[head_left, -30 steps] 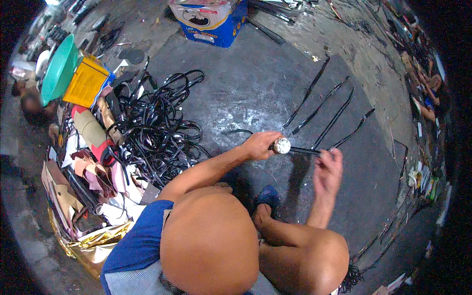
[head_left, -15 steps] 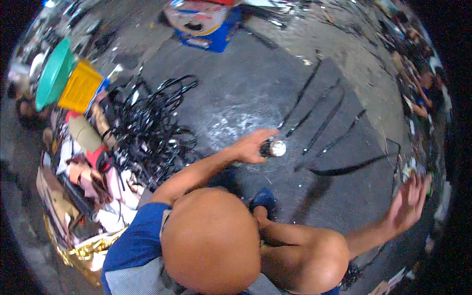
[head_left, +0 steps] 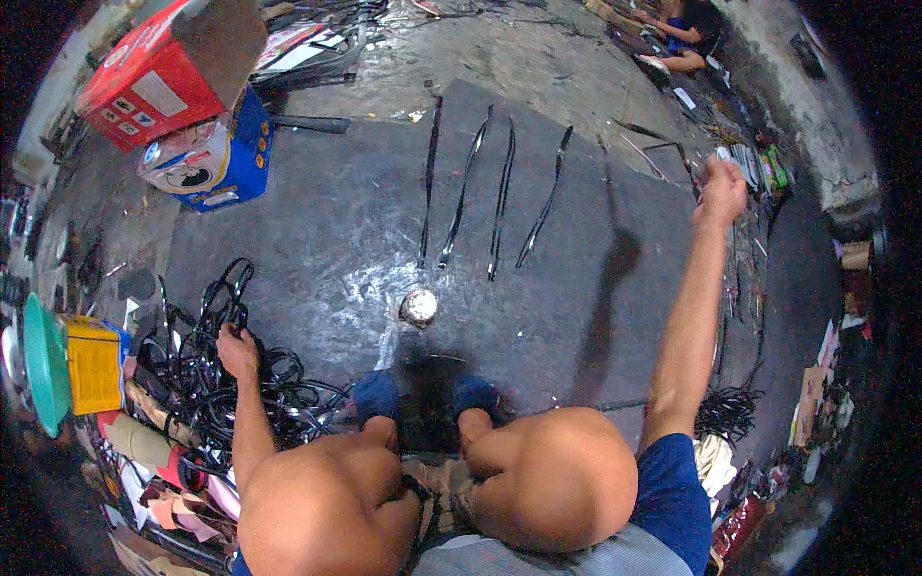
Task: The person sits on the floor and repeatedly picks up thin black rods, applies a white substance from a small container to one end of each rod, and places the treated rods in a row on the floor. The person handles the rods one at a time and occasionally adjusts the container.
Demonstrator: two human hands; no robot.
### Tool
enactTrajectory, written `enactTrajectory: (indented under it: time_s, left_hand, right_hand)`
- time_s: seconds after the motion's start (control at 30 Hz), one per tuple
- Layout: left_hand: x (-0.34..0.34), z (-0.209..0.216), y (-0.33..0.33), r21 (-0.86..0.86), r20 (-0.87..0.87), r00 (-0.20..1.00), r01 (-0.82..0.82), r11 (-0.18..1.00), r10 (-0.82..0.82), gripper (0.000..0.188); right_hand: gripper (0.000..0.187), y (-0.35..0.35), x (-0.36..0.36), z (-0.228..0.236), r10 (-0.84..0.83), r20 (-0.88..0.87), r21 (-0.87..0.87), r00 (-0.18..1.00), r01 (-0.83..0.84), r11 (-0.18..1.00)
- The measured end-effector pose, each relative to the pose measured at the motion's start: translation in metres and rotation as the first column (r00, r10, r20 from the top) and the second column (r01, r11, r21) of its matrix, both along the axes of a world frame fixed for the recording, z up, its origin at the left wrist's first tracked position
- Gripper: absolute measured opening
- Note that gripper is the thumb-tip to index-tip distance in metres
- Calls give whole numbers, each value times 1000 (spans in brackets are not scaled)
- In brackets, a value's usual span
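Observation:
My left hand [head_left: 237,352] is at the left, its fingers closed on a black strap at the edge of a tangled pile of glossy black straps [head_left: 279,384]. Far out to the right is my right hand [head_left: 722,189], arm stretched and fingers closed. What it grips, if anything, I cannot make out; a dark bent strip [head_left: 679,152] shows beside it. A small round can [head_left: 419,306] with a silvery top stands on the dark floor mat [head_left: 317,259] before my feet. Beyond it lie several black straps [head_left: 503,197], apart and roughly lengthwise.
A red box [head_left: 158,82] rests on a blue box [head_left: 240,154] at the far left. By the strap pile are a green basin [head_left: 46,365], a yellow container [head_left: 94,365] and scraps. Another person [head_left: 687,38] sits at the far right. Dark strands [head_left: 727,413] lie near my right elbow.
My left hand has let go of the can, now standing on the mat, and has moved to the strap pile. My right hand, spread before, is now closed and farther forward. The view has shifted.

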State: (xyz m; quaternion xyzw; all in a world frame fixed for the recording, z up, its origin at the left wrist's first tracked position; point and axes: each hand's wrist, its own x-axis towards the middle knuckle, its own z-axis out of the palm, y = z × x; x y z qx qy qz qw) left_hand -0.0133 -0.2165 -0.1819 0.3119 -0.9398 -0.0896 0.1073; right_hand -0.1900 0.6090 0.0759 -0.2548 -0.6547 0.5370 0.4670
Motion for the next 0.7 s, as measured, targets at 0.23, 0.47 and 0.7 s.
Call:
enactTrajectory:
  time_s: [0.23, 0.47, 0.7]
  left_hand:
    - [-6, 8, 9, -40, 38, 991, 133, 990, -132, 24]
    - [33, 120, 100, 134, 453, 752, 473, 871, -479, 22]
    - [56, 161, 203, 696, 58, 723, 465, 547, -688, 17]
  right_hand:
    - [37, -33, 118, -248, -226, 539, 135, 811, 182, 974]
    - [22, -318, 208, -203, 814, 530, -351, 238, -812, 466]
    - [59, -434, 192, -150, 920, 286, -84, -270, -963, -257]
